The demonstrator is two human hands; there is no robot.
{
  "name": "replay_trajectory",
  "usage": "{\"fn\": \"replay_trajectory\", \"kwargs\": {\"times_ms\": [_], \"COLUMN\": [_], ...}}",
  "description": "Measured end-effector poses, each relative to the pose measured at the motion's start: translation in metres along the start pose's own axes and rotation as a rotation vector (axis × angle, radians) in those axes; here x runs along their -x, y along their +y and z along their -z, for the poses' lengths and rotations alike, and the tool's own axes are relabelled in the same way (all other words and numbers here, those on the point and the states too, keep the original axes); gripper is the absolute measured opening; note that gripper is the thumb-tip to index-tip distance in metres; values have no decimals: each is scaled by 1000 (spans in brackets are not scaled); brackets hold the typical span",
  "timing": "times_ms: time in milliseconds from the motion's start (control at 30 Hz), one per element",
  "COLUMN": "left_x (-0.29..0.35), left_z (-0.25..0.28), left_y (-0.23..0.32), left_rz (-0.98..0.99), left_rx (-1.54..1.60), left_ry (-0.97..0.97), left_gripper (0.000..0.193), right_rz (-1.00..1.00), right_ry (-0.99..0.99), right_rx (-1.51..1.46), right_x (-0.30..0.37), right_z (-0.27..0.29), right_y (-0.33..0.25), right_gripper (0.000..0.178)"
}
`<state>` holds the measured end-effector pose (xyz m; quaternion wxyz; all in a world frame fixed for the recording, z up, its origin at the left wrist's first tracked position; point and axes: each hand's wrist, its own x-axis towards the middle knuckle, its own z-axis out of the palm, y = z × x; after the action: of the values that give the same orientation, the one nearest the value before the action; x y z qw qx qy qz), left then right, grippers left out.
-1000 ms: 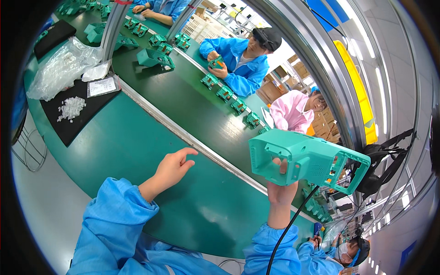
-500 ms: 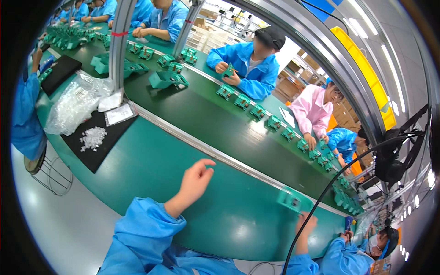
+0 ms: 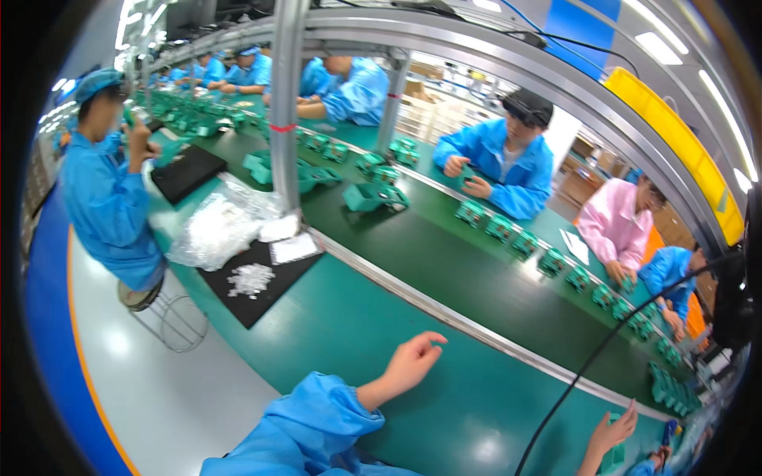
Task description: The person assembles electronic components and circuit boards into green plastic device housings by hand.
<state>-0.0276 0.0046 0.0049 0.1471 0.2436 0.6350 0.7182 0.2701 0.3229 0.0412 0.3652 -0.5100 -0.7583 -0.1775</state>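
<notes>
Above the near green worktop [image 3: 468,397] my left hand [image 3: 409,366] points right with nothing visible in it, fingers partly bent and apart from the thumb. Farther right, near the lower edge, my right hand [image 3: 609,436] has its fingers stretched upward. A green plastic housing [image 3: 614,458] shows just beside and behind that palm, partly covered by it. Whether the two touch is hard to make out. To the left, a heap of small white parts [image 3: 250,280] lies on a black mat [image 3: 255,311].
A clear plastic bag [image 3: 226,226] lies beside the mat near a metal post [image 3: 287,111]. Past a metal rail [image 3: 444,312], green assemblies [image 3: 525,243] line the far side of a belt [image 3: 413,246]. Co-workers sit opposite; a black cable [image 3: 583,369] crosses in front of me.
My view has swung left, so the scene sits farther right and lower. The green housing, seen beyond my right hand before, is now behind its palm. The right hand's fingers are now stretched.
</notes>
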Motion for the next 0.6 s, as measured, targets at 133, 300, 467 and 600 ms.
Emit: {"fn": "replay_trajectory", "kwargs": {"times_ms": [133,300,467,600], "left_x": [-5,-8,-10,-10], "left_z": [0,-4,7,5], "left_y": [-1,1,-12,-9], "left_rz": [29,-28,29,49], "left_rx": [-98,-138,-108,-95], "left_ry": [22,12,67,32], "left_gripper": [15,16,16,17], "right_rz": [562,1032,1246,1242], "right_ry": [-30,-1482,-1620,-1523], "right_rx": [-1400,-2412,-2569,-2566], "right_x": [-11,-17,-23,-20], "right_z": [88,208,178,175], "right_y": [-101,-204,-232,-239], "right_gripper": [25,23,24,23]}}
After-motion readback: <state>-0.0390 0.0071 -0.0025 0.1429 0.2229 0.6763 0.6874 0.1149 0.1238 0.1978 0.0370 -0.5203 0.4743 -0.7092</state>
